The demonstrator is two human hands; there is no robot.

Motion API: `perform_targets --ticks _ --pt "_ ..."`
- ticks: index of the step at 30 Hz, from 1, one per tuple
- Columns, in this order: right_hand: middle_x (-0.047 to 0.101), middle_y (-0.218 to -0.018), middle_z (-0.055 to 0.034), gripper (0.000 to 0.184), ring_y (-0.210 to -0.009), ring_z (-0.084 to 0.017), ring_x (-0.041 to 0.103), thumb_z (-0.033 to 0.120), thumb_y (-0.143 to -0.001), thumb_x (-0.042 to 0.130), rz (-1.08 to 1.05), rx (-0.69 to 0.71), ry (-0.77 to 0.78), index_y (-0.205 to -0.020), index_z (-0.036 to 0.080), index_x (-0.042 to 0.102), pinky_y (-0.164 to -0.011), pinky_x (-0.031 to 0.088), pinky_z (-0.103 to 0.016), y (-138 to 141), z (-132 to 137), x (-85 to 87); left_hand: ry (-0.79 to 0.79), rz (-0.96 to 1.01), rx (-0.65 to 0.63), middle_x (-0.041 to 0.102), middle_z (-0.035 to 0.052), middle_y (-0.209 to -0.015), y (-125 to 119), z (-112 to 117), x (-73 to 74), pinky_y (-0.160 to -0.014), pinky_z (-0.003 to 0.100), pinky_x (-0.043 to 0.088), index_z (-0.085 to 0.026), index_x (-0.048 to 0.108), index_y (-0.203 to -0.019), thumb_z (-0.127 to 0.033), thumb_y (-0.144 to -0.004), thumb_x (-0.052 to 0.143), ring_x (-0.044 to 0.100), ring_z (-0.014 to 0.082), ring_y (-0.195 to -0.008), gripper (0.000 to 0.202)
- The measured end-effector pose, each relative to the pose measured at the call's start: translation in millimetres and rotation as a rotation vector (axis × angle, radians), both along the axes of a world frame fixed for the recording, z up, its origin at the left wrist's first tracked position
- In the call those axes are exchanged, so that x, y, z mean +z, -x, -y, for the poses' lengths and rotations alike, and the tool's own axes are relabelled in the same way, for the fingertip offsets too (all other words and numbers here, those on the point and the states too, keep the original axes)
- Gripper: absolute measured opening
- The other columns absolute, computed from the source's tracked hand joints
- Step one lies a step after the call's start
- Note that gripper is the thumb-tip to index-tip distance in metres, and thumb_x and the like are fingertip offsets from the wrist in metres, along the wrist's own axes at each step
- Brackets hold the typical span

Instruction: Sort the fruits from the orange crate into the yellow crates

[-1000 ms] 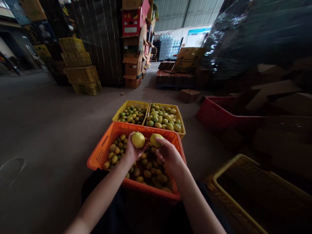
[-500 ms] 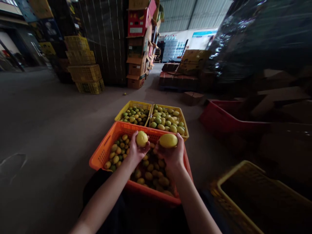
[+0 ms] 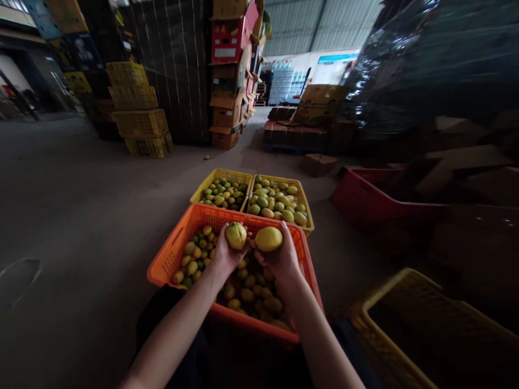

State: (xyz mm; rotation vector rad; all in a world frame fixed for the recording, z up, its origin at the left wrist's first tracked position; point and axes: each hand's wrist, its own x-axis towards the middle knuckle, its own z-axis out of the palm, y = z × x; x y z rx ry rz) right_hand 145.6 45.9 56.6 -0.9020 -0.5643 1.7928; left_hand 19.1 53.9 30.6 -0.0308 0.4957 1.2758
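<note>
My left hand [image 3: 225, 255] is closed round a small round yellow-green fruit [image 3: 235, 235]. My right hand [image 3: 280, 259] grips a larger yellow fruit [image 3: 268, 238] right beside it. Both hands hover over the far half of an orange plastic crate [image 3: 172, 248] that holds several similar yellow and green fruits. The crate stands on the floor in front of my knees.
Two yellow crates of fruit, one on the left [image 3: 204, 186] and one on the right [image 3: 305, 208], sit just beyond the orange one. A red crate [image 3: 357, 197] lies to the right, another yellow crate [image 3: 389, 302] near right. Stacked yellow crates [image 3: 138, 121] and cardboard boxes [image 3: 227, 108] stand behind.
Both hands kept their fruits and turned them. The right hand's fruit rose into full view, then both fruits came closer together and slightly lower.
</note>
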Motion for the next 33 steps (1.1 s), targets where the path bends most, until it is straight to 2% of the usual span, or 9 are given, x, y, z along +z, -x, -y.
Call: perform_targets --ticks 4,9,12,16,19,22,24,28,33 --pt "0.062 -0.053 -0.0038 0.046 -0.033 -0.012 0.043 0.063 -0.074 0.048 0.078 0.131 -0.033 -0.066 0.019 0.059 -0.028 0.027 -0.024 0.6 3.2 2.3 0.024 -0.047 0.006 0.065 0.0046 -0.07 3.9 2.9 7.1 -0.052 0.021 0.05 -0.012 0.061 -0.086 -0.035 -0.081 0.058 0.062 0.0143 -0.062 0.024" --pt "0.063 -0.054 -0.0032 0.046 -0.034 -0.011 0.043 0.063 -0.073 0.052 0.142 0.185 -0.07 -0.07 0.018 0.062 -0.029 0.025 -0.023 3.4 5.1 -2.5 0.051 -0.116 0.019 0.065 0.0064 -0.069 4.9 2.3 3.8 -0.051 0.025 0.049 -0.013 0.062 -0.077 -0.034 -0.081 0.05 0.062 0.0153 -0.059 0.025" --pt "0.064 -0.056 -0.0019 0.045 -0.042 -0.013 0.051 0.062 -0.073 0.056 0.262 0.068 -0.116 -0.077 0.019 0.066 -0.034 0.032 -0.024 4.9 4.7 -6.1 0.076 -0.098 0.009 0.066 0.0062 -0.07 3.9 0.1 -1.2 -0.054 0.027 0.05 -0.013 0.063 -0.079 -0.029 -0.082 0.045 0.063 0.0164 -0.062 0.024" --pt "0.065 -0.057 -0.0004 0.04 -0.056 -0.018 0.06 0.057 -0.072 0.06 0.399 -0.13 -0.181 -0.076 0.018 0.067 -0.046 0.044 -0.027 5.0 0.8 -11.5 0.031 0.011 0.017 0.067 0.0038 -0.073 3.6 -1.2 -2.1 -0.059 0.028 0.051 -0.015 0.064 -0.095 -0.018 -0.082 0.042 0.063 0.0155 -0.064 0.026" --pt "0.066 -0.059 0.0002 0.04 -0.062 -0.019 0.061 0.057 -0.075 0.056 0.468 -0.292 -0.161 -0.07 0.019 0.066 -0.051 0.046 -0.027 3.3 -4.0 -16.1 0.02 0.042 0.073 0.067 0.0038 -0.075 3.7 -0.4 0.4 -0.062 0.028 0.052 -0.015 0.064 -0.102 -0.017 -0.081 0.044 0.064 0.0164 -0.068 0.029" --pt "0.068 -0.065 0.0008 0.036 -0.069 -0.019 0.061 0.053 -0.076 0.056 0.493 -0.453 -0.187 -0.067 0.02 0.066 -0.058 0.047 -0.027 3.0 -6.5 -19.3 0.028 0.034 0.1 0.068 0.0047 -0.075 -0.2 3.1 3.0 -0.064 0.027 0.052 -0.013 0.066 -0.097 -0.019 -0.079 0.047 0.065 0.0165 -0.07 0.026" --pt "0.068 -0.067 0.0011 0.035 -0.069 -0.018 0.06 0.051 -0.078 0.054 0.498 -0.476 -0.245 -0.066 0.02 0.067 -0.064 0.047 -0.028 5.5 -5.3 -19.9 -0.007 -0.005 0.117 0.069 0.0058 -0.075 -5.9 6.8 4.1 -0.069 0.027 0.052 -0.012 0.067 -0.091 -0.02 -0.078 0.048 0.066 0.0168 -0.073 0.024" --pt "0.068 -0.07 0.0009 0.034 -0.069 -0.017 0.059 0.047 -0.08 0.05 0.471 -0.417 -0.42 -0.065 0.021 0.066 -0.073 0.046 -0.028 14.2 2.7 -18.4 -0.139 -0.178 0.157 0.071 0.0072 -0.078 -17.4 13.1 5.9 -0.076 0.03 0.051 -0.012 0.07 -0.083 -0.023 -0.076 0.048 0.067 0.0207 -0.082 0.026" --pt "0.069 -0.078 -0.0015 0.035 -0.078 -0.02 0.061 0.048 -0.08 0.047 0.413 -0.412 -0.51 -0.067 0.021 0.066 -0.077 0.045 -0.03 15.9 9.9 -13.4 -0.262 -0.267 0.17 0.072 0.008 -0.081 -20.3 12.6 13.5 -0.075 0.03 0.05 -0.013 0.071 -0.085 -0.023 -0.073 0.046 0.066 0.0236 -0.088 0.029"
